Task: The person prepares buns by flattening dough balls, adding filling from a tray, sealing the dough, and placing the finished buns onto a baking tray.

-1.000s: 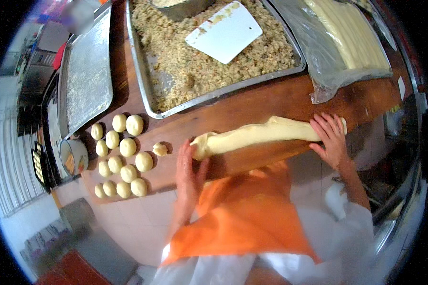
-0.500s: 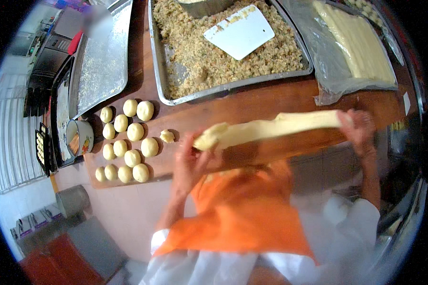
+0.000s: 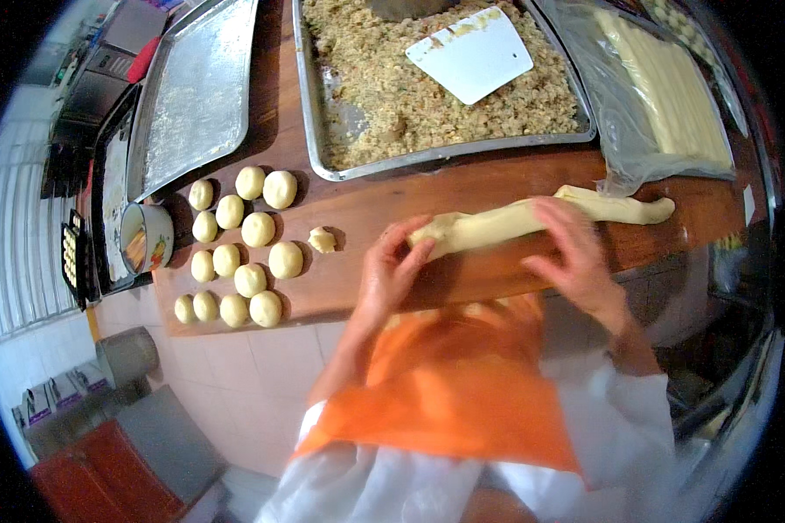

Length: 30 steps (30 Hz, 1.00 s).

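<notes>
A long pale dough rope (image 3: 493,228) lies slantwise on the wooden table, its right part thicker and folded with a curled tip. My left hand (image 3: 391,268) pinches its left end between thumb and fingers. Over the middle of the rope, my right hand (image 3: 580,266) is open, its fingertips touching the dough and its thumb spread apart; motion blurs it somewhat. To the left of my left hand lies a small torn dough scrap (image 3: 323,240). Several round dough balls (image 3: 258,229) stand in loose rows farther left.
Beyond the rope, a metal tray (image 3: 445,155) holds crumbly filling, with a white scraper (image 3: 471,54) on top. Dough strips (image 3: 663,96) lie under plastic at the far right. An enamel mug (image 3: 159,235) and a bare metal tray (image 3: 192,96) are on the left.
My right hand has let go of the rope's right end and moved left to its middle. The rope has come down onto the table. My left hand still holds its left end.
</notes>
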Each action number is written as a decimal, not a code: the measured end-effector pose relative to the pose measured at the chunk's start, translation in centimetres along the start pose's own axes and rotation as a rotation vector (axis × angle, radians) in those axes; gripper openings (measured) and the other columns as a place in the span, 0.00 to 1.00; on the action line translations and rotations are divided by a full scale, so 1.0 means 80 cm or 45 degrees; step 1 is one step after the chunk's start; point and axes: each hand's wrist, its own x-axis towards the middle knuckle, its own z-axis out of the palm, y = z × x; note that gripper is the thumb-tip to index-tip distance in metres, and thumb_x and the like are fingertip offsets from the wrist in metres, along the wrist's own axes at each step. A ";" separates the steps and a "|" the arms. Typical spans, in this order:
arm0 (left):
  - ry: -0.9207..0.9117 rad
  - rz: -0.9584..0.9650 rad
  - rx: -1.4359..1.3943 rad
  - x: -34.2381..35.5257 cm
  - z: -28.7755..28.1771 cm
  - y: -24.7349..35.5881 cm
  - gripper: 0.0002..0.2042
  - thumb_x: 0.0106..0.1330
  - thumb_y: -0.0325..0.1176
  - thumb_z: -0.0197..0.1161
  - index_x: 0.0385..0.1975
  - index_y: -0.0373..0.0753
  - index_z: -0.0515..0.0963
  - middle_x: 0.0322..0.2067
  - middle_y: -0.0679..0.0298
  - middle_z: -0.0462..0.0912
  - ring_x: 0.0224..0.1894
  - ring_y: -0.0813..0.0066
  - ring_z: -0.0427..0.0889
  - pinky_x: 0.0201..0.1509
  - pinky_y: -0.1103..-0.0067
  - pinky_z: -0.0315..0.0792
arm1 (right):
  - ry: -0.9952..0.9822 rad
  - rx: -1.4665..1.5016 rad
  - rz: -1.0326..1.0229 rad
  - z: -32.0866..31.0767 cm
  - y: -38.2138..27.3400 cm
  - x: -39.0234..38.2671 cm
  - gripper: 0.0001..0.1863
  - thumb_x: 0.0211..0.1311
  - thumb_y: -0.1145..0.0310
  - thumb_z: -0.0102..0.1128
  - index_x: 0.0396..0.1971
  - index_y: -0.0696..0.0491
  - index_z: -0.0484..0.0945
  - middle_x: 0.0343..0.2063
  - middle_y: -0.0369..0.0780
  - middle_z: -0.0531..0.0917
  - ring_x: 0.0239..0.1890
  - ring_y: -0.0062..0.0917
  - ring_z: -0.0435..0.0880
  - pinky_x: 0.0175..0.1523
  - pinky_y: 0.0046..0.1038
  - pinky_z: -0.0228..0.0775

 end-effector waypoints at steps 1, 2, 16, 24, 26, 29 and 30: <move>0.007 0.019 -0.005 -0.002 -0.003 0.003 0.16 0.59 0.26 0.59 0.48 0.36 0.72 0.38 0.64 0.76 0.39 0.80 0.72 0.43 0.83 0.69 | -0.083 0.090 -0.063 0.013 -0.020 0.026 0.34 0.42 0.66 0.66 0.52 0.55 0.63 0.53 0.44 0.68 0.58 0.37 0.62 0.61 0.38 0.54; 0.025 0.040 -0.004 -0.004 -0.005 0.002 0.15 0.59 0.25 0.58 0.47 0.36 0.73 0.37 0.64 0.76 0.37 0.82 0.72 0.41 0.84 0.69 | -0.131 0.091 -0.156 0.028 -0.032 0.050 0.35 0.42 0.66 0.66 0.53 0.56 0.62 0.53 0.44 0.67 0.57 0.38 0.63 0.60 0.38 0.54; -0.018 0.756 -0.056 0.019 0.018 0.021 0.37 0.47 0.32 0.69 0.58 0.38 0.57 0.55 0.57 0.64 0.58 0.65 0.63 0.64 0.67 0.52 | -0.536 0.453 0.000 0.071 -0.027 0.083 0.20 0.48 0.64 0.59 0.39 0.60 0.67 0.33 0.52 0.76 0.39 0.47 0.75 0.43 0.41 0.67; 0.043 0.199 -1.337 0.023 0.014 0.023 0.13 0.63 0.27 0.52 0.47 0.36 0.66 0.30 0.59 0.80 0.39 0.67 0.78 0.59 0.65 0.63 | -0.224 0.062 -0.093 0.073 -0.037 0.082 0.26 0.41 0.64 0.66 0.42 0.55 0.69 0.41 0.43 0.74 0.45 0.38 0.72 0.49 0.34 0.64; 0.001 0.197 -1.274 0.018 -0.001 0.025 0.15 0.63 0.28 0.52 0.50 0.37 0.65 0.31 0.58 0.80 0.39 0.67 0.78 0.60 0.67 0.61 | -0.062 -0.222 -0.218 0.093 -0.043 0.070 0.27 0.40 0.62 0.66 0.42 0.54 0.69 0.40 0.41 0.74 0.44 0.33 0.72 0.49 0.33 0.64; 0.169 0.407 -0.130 0.015 -0.020 0.015 0.18 0.59 0.28 0.57 0.50 0.37 0.68 0.37 0.56 0.79 0.44 0.61 0.76 0.59 0.68 0.61 | 0.062 -0.296 -0.151 0.122 -0.055 0.054 0.24 0.42 0.64 0.65 0.41 0.55 0.71 0.40 0.40 0.74 0.45 0.33 0.72 0.50 0.34 0.63; 0.240 0.578 0.482 0.013 -0.032 0.010 0.18 0.57 0.28 0.59 0.48 0.37 0.69 0.39 0.56 0.78 0.45 0.59 0.76 0.59 0.68 0.62 | 0.043 -0.176 -0.225 0.113 -0.058 0.052 0.23 0.44 0.65 0.63 0.42 0.55 0.71 0.42 0.41 0.74 0.47 0.33 0.71 0.52 0.38 0.61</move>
